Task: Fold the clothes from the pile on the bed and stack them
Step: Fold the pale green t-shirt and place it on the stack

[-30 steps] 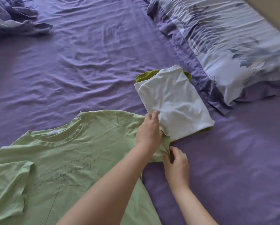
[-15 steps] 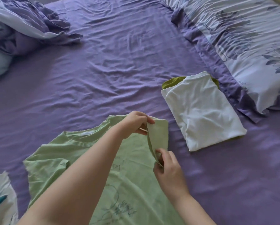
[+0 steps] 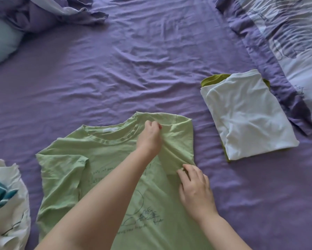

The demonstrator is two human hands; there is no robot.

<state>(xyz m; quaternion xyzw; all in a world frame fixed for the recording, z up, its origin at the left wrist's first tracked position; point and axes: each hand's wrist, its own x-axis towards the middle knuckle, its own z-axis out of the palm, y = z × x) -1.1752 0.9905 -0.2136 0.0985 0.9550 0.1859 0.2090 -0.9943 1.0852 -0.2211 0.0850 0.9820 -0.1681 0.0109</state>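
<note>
Hands meet on a light green T-shirt spread flat on the purple bed. Left hand pinches the folded-in sleeve edge near the collar; right hand, just nearer the person, pinches the same fold lower down. Beyond the right hand lies a folded white shirt on an olive one. Unfolded clothes sit far left. Fabric looks soft, light and limp; best gripped along edges.
</note>
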